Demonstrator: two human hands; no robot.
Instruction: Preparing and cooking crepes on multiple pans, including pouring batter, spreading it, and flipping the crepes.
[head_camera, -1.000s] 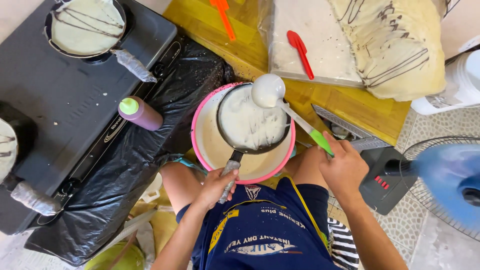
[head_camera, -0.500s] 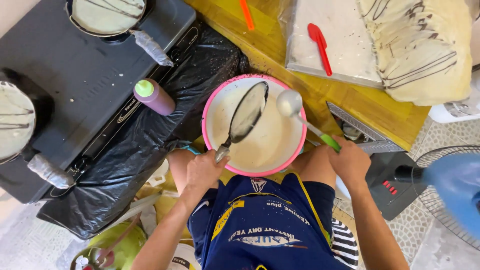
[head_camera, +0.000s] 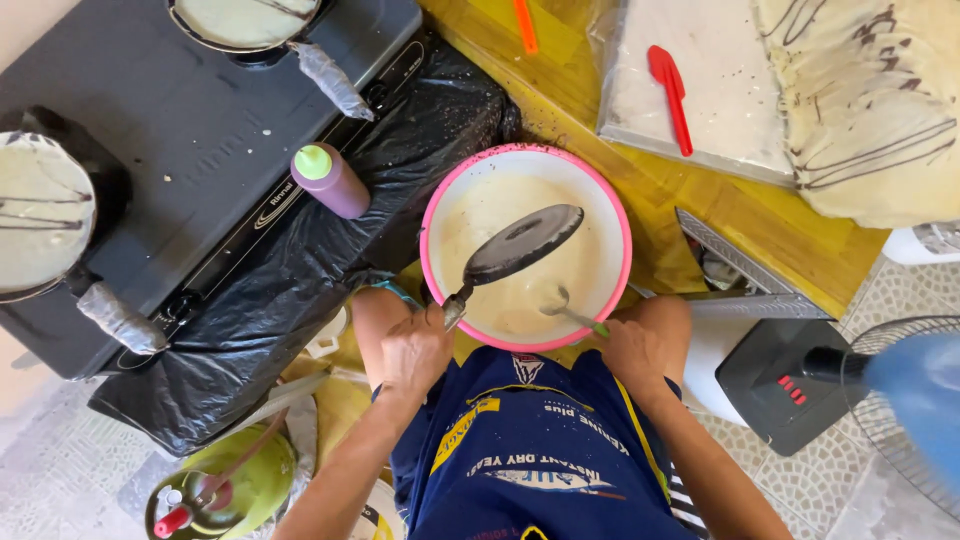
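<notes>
Boxed in ahead of both sets of fingers by the pink-rimmed basin (head_camera: 432, 225), small pan (head_camera: 520, 242) tilted above it. Purple squeeze bottle (head_camera: 331, 180) blocking left of the left fingers; bare yellow tabletop (head_camera: 660, 190) open beyond the right fingers.

Bright daylight, soft shadows, edges slightly warped.

Bowl (head_camera: 430, 235): pink rim, white inside, pale cream batter. Small pan (head_camera: 522, 243) over it: dark grey, black underside. Ladle (head_camera: 570, 312): grey metal, green handle. Squeeze bottle (head_camera: 330, 180): purple body, light green cap. Stove (head_camera: 180, 150): black, white lettering on the front edge; black plastic sheet (head_camera: 250, 300) beneath. Table (head_camera: 640, 185): yellow-brown wood. Spatula (head_camera: 670, 90): red. Crepes (head_camera: 870, 100): cream with dark brown drizzle lines. Apron (head_camera: 520, 460): navy, yellow and white print
</notes>
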